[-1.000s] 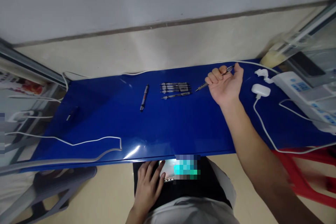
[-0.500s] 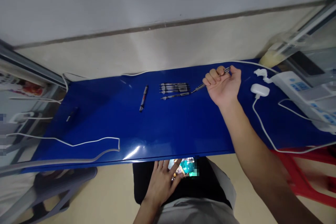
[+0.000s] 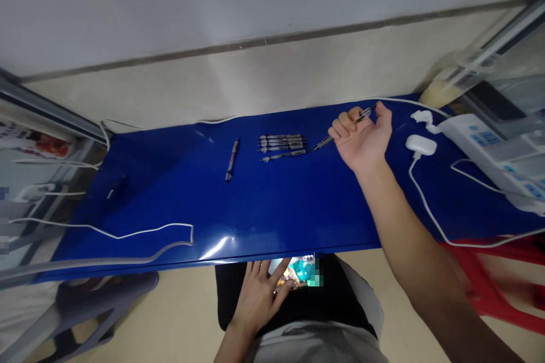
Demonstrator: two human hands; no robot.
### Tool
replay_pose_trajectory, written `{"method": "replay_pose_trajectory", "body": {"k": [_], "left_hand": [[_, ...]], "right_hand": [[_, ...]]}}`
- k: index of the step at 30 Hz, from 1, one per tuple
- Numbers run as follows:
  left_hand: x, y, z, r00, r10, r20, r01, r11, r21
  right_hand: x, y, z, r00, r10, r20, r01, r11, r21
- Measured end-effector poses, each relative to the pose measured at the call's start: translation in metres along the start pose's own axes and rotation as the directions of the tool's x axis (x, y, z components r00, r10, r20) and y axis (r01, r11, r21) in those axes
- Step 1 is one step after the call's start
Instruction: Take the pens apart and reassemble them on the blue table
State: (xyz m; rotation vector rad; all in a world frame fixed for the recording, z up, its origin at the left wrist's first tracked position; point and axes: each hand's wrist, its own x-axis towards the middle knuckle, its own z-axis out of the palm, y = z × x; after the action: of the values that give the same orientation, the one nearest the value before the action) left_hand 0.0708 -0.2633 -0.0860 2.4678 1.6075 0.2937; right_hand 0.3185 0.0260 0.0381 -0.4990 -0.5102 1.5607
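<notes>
My right hand (image 3: 360, 139), palm up over the right half of the blue table, is closed around a grey-and-clear pen (image 3: 324, 143). The pen slants behind my curled fingers: one end points down-left, and the other shows near my raised thumb. Just left of it, a row of several similar pens (image 3: 281, 142) lies side by side on the table, the front one slightly apart. Farther left, a single pen (image 3: 232, 160) lies crosswise to that row. Down on my lap, my left hand (image 3: 258, 295) rests with fingers spread, partly over a phone with a lit screen (image 3: 298, 272).
A white earbud case (image 3: 420, 145) with a cable sits on the blue table (image 3: 272, 204) at right, near crumpled tissue (image 3: 423, 118) and a white-blue box (image 3: 489, 147). A dark object (image 3: 116, 187) lies left. A white cable (image 3: 149, 229) crosses the front left; a red stool (image 3: 477, 278) stands right.
My right thumb has lifted a little, and more of the pen's upper end shows. My left hand has shifted slightly left on the phone. The pens on the table stay put.
</notes>
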Motion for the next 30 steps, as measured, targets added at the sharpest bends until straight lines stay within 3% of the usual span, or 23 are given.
{"method": "replay_pose_trajectory", "body": {"k": [6, 9, 14, 19, 22, 25, 27, 30], "left_hand": [[0.004, 0.004, -0.001, 0.993, 0.072, 0.09, -0.078, 0.995, 0.063], [-0.001, 0.001, -0.001, 0.996, 0.065, 0.065, -0.071, 0.994, 0.084], [-0.021, -0.013, -0.005, 0.99, 0.053, -0.134, -0.052, 0.999, 0.014], [-0.026, -0.019, -0.026, 0.907, 0.095, -0.41, -0.152, 0.982, -0.109], [-0.009, -0.016, -0.047, 0.837, 0.072, -0.543, -0.143, 0.986, -0.089], [0.024, -0.014, -0.069, 0.784, 0.037, -0.62, -0.133, 0.985, -0.109], [0.053, -0.015, -0.082, 0.795, 0.043, -0.606, -0.175, 0.971, -0.161], [0.105, -0.02, -0.099, 0.856, 0.085, -0.511, -0.206, 0.961, -0.186]], "right_hand": [[-0.002, 0.0, 0.004, 0.999, 0.008, -0.053, -0.012, 0.996, -0.084], [-0.002, -0.001, 0.003, 0.999, -0.006, -0.041, 0.003, 0.997, -0.075], [-0.001, -0.002, 0.001, 0.998, -0.016, -0.057, 0.011, 0.996, -0.091], [-0.002, 0.001, 0.004, 0.999, 0.004, -0.035, -0.006, 0.998, -0.056], [-0.004, 0.005, 0.007, 1.0, 0.018, -0.016, -0.018, 0.999, -0.04], [-0.006, 0.008, 0.01, 0.999, 0.026, -0.033, -0.028, 0.998, -0.06], [-0.007, 0.009, 0.012, 0.999, 0.033, -0.033, -0.036, 0.996, -0.077], [-0.008, 0.012, 0.013, 0.999, 0.048, 0.013, -0.047, 0.997, -0.067]]}}
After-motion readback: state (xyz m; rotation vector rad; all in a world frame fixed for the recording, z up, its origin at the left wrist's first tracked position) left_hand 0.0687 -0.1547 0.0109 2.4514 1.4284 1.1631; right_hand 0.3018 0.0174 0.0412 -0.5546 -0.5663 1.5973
